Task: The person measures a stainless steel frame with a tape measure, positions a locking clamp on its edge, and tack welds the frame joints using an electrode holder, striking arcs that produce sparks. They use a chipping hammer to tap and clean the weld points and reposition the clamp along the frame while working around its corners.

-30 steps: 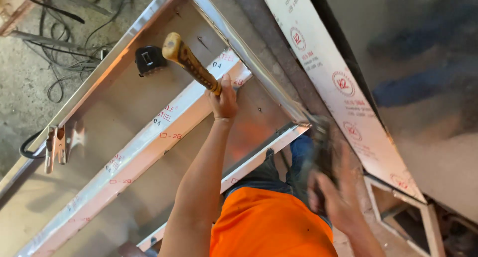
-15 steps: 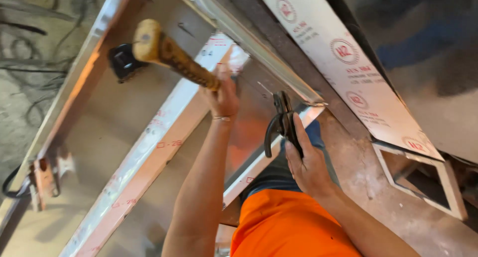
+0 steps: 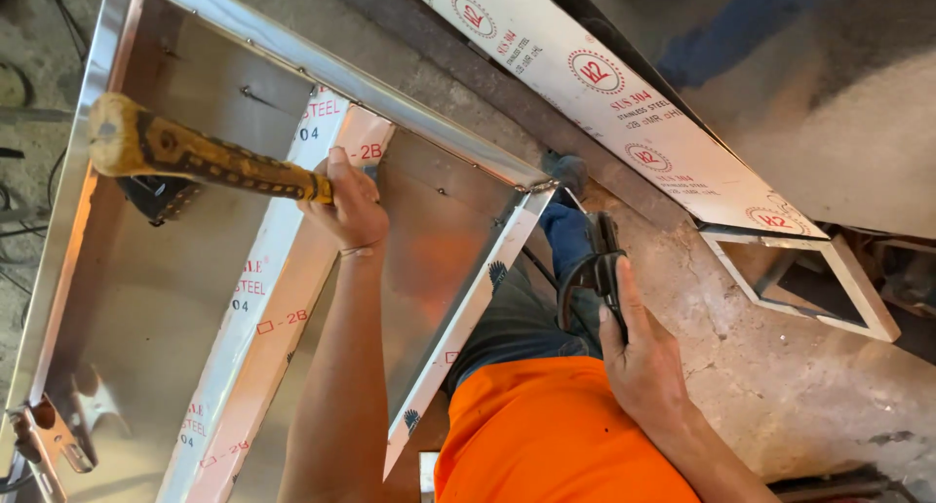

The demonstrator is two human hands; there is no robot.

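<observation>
My left hand (image 3: 349,209) is shut on the yellow and black handle of a hammer (image 3: 200,159). Its dark head (image 3: 159,197) hangs just over the shiny steel sheet of a frame (image 3: 409,98). The hand rests over a film-covered steel strip (image 3: 261,298) that crosses the frame. My right hand (image 3: 639,352) grips black pliers (image 3: 595,274) beside my jeans leg, to the right of the frame's near corner (image 3: 534,186).
A long film-covered steel plate (image 3: 624,123) with red printed marks lies on the concrete floor past the frame. A small open steel frame (image 3: 799,279) sits at the right. A clamp (image 3: 44,443) grips the frame's left rail. Cables lie at the far left.
My left hand has swung the hammer leftward and lower toward the sheet. My right hand has brought the pliers down from the frame's corner to beside my leg.
</observation>
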